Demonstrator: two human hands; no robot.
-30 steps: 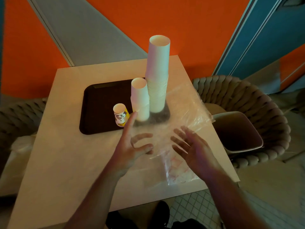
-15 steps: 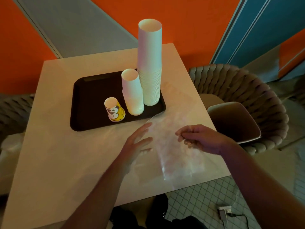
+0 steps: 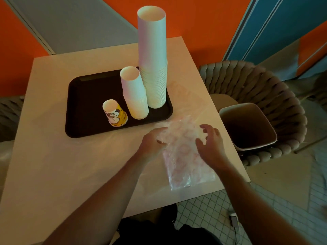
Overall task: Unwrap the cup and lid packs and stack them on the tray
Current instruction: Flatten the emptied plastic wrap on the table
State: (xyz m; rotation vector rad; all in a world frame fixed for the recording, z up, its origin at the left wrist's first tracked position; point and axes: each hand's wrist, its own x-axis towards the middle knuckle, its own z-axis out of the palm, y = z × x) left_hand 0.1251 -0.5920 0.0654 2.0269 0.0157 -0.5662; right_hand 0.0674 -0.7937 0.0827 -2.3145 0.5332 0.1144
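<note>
On the dark brown tray [image 3: 83, 106], upside down, stand a tall stack of white paper cups [image 3: 153, 68], a shorter white stack [image 3: 135, 96] and one small yellow printed cup [image 3: 115, 113]. An empty clear plastic wrapper [image 3: 184, 160] with faint red print lies crumpled on the table near the tray's right front corner. My left hand [image 3: 151, 145] grips the wrapper's left edge with curled fingers. My right hand [image 3: 210, 145] hovers at its right side, fingers spread and bent, touching the film. No lids are visible.
The pale square table [image 3: 53, 165] carries the tray. A woven chair [image 3: 265, 96] to the right holds a beige bin [image 3: 247, 126], open at the top. Another woven chair [image 3: 8, 114] sits at the left. Orange and blue walls stand behind.
Both hands moved closer together and bunched the wrapper up between them. The right hand let go of its pinch and spread its fingers; the left hand now curls on the film.
</note>
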